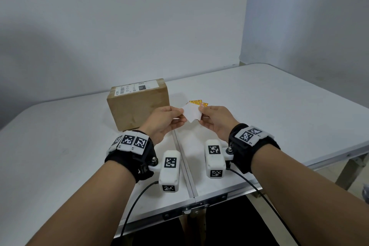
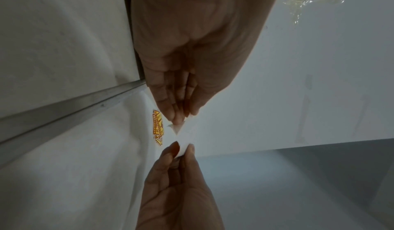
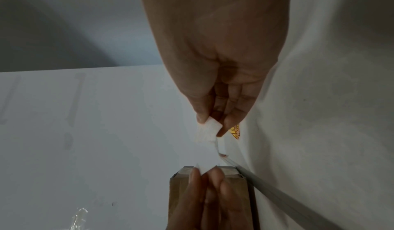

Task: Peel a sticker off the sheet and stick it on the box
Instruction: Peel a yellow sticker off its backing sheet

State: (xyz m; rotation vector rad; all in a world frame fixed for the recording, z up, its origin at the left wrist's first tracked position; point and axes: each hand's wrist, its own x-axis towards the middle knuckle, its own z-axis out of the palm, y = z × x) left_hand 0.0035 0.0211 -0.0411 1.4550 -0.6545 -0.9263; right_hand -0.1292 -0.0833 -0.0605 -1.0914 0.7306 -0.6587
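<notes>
The left hand (image 1: 162, 121) and the right hand (image 1: 214, 119) meet just above the middle of the head view, raised over the white table (image 1: 269, 110), and between them they hold a small white sheet (image 1: 191, 114) by its opposite edges. The left hand pinches its side between thumb and fingertips (image 2: 178, 115), the other fingers lying close together and nearly straight; the right hand pinches the other side between thumb and forefinger, its remaining fingers curled loosely underneath (the right wrist view shows a white corner of the paper (image 3: 210, 126) caught between those two tips). Whether a sticker has started to lift from the backing cannot be told, since only the plain white face shows. Just beyond the hands, slightly right of centre, a few yellow stickers (image 1: 197, 103) lie flat on the table. The cardboard box (image 1: 137, 106) stands left of centre, behind the left hand, with a white printed label (image 1: 135, 88) on its top face. Both wrists carry black bands with white marker blocks.
</notes>
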